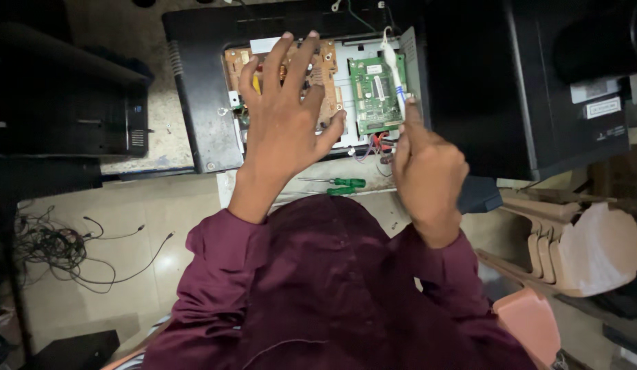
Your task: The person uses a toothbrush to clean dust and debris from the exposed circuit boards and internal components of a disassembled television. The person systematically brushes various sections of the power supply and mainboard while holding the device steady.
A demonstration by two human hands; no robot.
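Nearest you, two green-handled screwdrivers [340, 185] lie on the tabletop [226, 188] between your wrists, with a stack of tan chairs [561, 253] off to your right. Your left hand [285, 116] is spread wide, fingers splayed flat over the tan circuit board [325, 65] inside the opened black device [202, 82]. Your right hand [425, 164] has its grip closed around a white pen-like tool [394, 68], whose shaft slants up over the green circuit board [375, 96] just beside the tan one.
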